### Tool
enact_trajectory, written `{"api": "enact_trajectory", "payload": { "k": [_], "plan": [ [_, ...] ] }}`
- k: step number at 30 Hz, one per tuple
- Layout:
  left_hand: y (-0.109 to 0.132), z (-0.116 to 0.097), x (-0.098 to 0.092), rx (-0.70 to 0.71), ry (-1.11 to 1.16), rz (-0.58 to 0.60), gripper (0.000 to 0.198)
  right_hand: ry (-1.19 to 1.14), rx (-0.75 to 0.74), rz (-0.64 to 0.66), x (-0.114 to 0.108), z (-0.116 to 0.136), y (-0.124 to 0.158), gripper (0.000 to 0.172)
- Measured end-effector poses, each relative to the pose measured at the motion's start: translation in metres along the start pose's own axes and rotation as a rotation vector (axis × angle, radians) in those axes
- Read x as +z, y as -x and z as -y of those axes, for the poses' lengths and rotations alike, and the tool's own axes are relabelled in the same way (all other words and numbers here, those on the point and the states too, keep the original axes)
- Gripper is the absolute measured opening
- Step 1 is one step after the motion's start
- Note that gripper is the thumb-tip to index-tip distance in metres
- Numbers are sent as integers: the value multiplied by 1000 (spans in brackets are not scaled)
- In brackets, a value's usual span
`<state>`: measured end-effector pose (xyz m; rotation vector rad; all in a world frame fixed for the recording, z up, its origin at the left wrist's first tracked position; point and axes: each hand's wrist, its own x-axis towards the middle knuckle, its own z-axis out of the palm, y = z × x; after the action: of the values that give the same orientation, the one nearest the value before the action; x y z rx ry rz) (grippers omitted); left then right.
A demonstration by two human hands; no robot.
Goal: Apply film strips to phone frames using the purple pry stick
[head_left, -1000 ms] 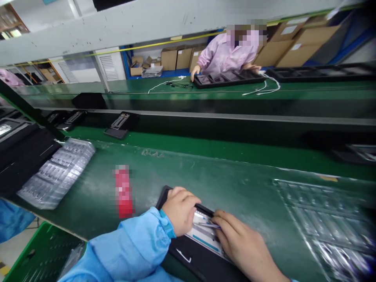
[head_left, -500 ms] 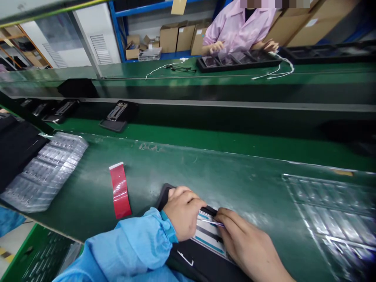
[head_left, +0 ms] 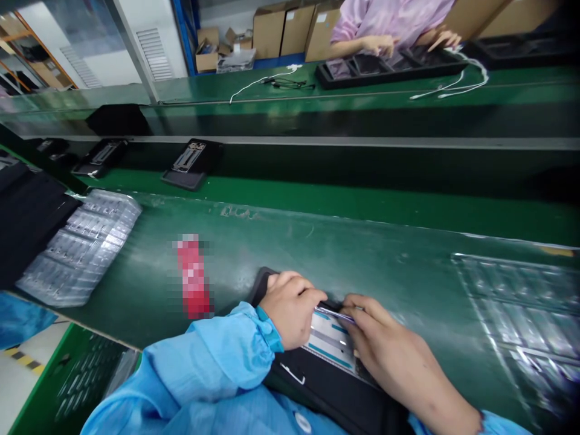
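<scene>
My left hand (head_left: 290, 308), in a light blue sleeve, lies curled over the far end of a black holder (head_left: 326, 386) at the near edge of the green bench. In the holder sits a flat device with a white and teal label (head_left: 328, 339). My right hand (head_left: 389, 350) pinches thin metal tweezers (head_left: 335, 313), whose tips point left over the top of the label, close to my left fingers. Both hands nearly touch above the device.
A red strip (head_left: 194, 278) lies left of the holder. Clear blister trays lie at the left (head_left: 79, 244) and right (head_left: 521, 314). Black fixtures (head_left: 190, 163) stand on the belt behind. Across the far bench a person in pink (head_left: 389, 21) handles a black tray (head_left: 389, 63). A green crate (head_left: 67, 386) sits below left.
The view has tilted down a little, so everything sits higher in frame. My hands stay on the device, and the tweezers have shifted slightly toward its far edge.
</scene>
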<state>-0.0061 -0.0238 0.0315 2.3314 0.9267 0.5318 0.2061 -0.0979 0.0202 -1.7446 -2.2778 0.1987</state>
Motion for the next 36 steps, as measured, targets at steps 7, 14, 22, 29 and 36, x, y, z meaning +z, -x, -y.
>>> {"api": "enact_trajectory", "payload": {
  "k": [7, 14, 22, 29, 36],
  "plan": [
    [1, 1, 1, 11, -15, -14, 33, -62, 19, 14, -3, -1, 0, 24],
    [1, 1, 1, 7, -29, -1, 33, -136, 38, -3, -4, -1, -7, 23],
    [0, -1, 0, -2, -66, 8, 33, -290, 89, 106, -16, -9, -26, 15],
    [1, 0, 0, 18, -77, 10, 28, -354, 121, 239, -27, -12, -33, 16],
    [1, -1, 0, 24, -91, 37, 29, -310, 159, 228, -33, -5, -33, 14]
  ]
}}
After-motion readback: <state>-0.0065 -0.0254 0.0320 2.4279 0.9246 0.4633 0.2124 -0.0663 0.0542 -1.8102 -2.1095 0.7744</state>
